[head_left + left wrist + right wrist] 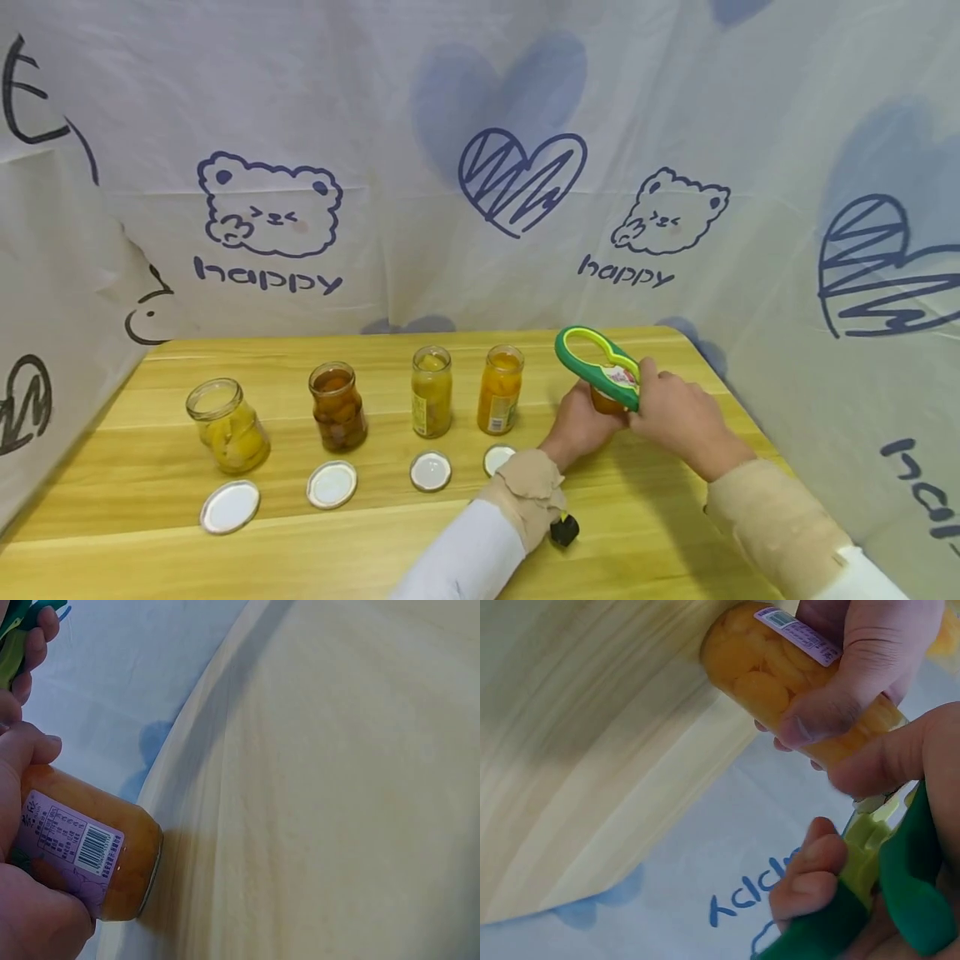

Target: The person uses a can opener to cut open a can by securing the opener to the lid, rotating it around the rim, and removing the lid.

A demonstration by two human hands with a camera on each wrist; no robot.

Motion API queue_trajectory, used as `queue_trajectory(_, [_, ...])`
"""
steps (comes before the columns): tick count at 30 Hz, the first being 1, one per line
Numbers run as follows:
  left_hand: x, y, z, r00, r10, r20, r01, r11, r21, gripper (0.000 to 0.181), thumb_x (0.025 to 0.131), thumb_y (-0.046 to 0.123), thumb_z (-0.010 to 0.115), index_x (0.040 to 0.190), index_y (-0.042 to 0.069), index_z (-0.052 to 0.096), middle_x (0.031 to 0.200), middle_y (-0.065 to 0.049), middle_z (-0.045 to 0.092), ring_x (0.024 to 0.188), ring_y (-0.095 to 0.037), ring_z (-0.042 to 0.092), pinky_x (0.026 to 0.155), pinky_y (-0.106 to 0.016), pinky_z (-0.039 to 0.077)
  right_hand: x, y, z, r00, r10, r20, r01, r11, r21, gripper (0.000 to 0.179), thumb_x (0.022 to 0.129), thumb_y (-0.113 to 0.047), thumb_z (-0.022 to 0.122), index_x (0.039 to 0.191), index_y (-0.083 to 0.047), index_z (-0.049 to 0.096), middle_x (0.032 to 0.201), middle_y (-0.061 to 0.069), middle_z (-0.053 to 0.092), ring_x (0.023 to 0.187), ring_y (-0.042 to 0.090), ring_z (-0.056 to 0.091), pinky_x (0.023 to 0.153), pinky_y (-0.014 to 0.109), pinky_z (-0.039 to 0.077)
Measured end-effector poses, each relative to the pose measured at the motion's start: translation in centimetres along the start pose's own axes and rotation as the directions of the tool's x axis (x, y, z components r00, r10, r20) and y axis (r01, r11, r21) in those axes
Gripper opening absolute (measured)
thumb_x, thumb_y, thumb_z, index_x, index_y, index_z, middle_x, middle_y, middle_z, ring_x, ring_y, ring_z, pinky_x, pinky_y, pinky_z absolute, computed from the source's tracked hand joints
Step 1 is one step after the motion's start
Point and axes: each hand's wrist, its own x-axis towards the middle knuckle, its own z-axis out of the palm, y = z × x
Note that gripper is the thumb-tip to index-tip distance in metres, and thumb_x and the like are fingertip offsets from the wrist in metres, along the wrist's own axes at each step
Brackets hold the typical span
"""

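Observation:
My left hand (587, 423) grips a glass jar of orange fruit pieces (759, 675) around its side. A purple label with a barcode (94, 849) shows between the thumb and fingers. In the left wrist view the jar's base is near the table top. My right hand (684, 415) holds a green and yellow jar opener (619, 393), its fingers curled round the handles. The opener lies over the lid end of the jar, and the right thumb reaches close to that end in the right wrist view. The lid itself is mostly hidden by the hand and opener.
Left of my hands stand several lidless fruit jars: pale yellow (238, 435), dark brown (339, 412), yellow-green (432, 393) and orange (500, 390). White-lined lids (229, 507) lie before them. A small black object (564, 530) sits by my left wrist. Printed cloth (390, 100) hangs behind the table.

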Motion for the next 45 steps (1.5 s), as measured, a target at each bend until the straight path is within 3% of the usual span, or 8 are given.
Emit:
queue_trajectory(7, [-0.2,-0.1,-0.3,1.000,0.013,0.003,-0.013,1.000,-0.027,0.062,0.078,0.011,0.084,0.135,0.009,0.060,0.126,-0.010,0.072,0.109,-0.010,0.066,0.093,-0.019,0.052,0.3,-0.8,0.0,0.999,-0.039,0.005,0.040,0.997,-0.062,0.045,0.084,-0.019,0.070,0.112,0.005,0.043,0.089,0.024,0.059,0.064,0.036,0.058,0.055,0.051,0.052])
queue_trajectory(12, [-0.2,-0.1,-0.2,1.000,0.026,0.018,-0.025,0.999,-0.044,0.060,0.079,0.010,0.084,0.134,0.008,0.060,0.126,-0.011,0.072,0.108,-0.010,0.067,0.093,-0.017,0.051,0.4,-0.8,-0.3,0.998,-0.031,0.063,0.035,0.997,-0.066,0.051,0.085,-0.018,0.070,0.119,0.008,0.043,0.097,0.025,0.059,0.072,0.035,0.059,0.062,0.051,0.054])
queue_trajectory(17, [-0.4,-0.2,-0.1,1.000,-0.002,0.021,0.003,0.999,-0.049,0.063,0.080,0.011,0.084,0.137,0.009,0.058,0.129,-0.009,0.071,0.114,-0.011,0.066,0.098,-0.018,0.050,0.3,-0.9,-0.2,0.994,-0.021,0.107,0.028,0.998,-0.064,0.072,0.084,-0.017,0.071,0.137,0.016,0.035,0.115,0.031,0.057,0.089,0.041,0.061,0.074,0.058,0.058])
queue_trajectory(23, [-0.4,-0.1,-0.1,0.999,0.035,0.034,-0.033,0.997,-0.070,0.061,0.080,0.008,0.081,0.137,0.008,0.059,0.133,-0.010,0.070,0.122,-0.015,0.064,0.104,-0.018,0.047,0.1,-1.4,-0.5,0.989,-0.007,0.146,0.021,0.995,-0.093,0.094,0.084,-0.019,0.076,0.149,0.021,0.020,0.129,0.039,0.053,0.100,0.048,0.062,0.079,0.062,0.058])
queue_trajectory(32, [-0.2,-0.4,-0.4,0.998,0.041,0.038,-0.039,0.998,-0.059,0.060,0.079,0.008,0.081,0.135,0.008,0.061,0.132,-0.010,0.070,0.119,-0.013,0.064,0.103,-0.019,0.048,0.6,-1.6,-0.6,0.990,-0.019,0.141,0.031,0.996,-0.084,0.061,0.083,-0.016,0.074,0.124,0.010,0.038,0.104,0.028,0.056,0.077,0.036,0.061,0.069,0.053,0.057])
queue_trajectory(45, [-0.1,-0.4,-0.8,0.997,0.052,0.054,-0.049,0.997,-0.058,0.060,0.080,0.012,0.084,0.136,0.007,0.061,0.131,-0.011,0.071,0.118,-0.014,0.066,0.100,-0.018,0.049,0.9,-0.2,0.6,0.992,-0.125,0.001,0.124,0.984,-0.131,0.050,0.078,-0.018,0.071,0.115,0.004,0.045,0.092,0.021,0.059,0.067,0.031,0.058,0.059,0.049,0.055])
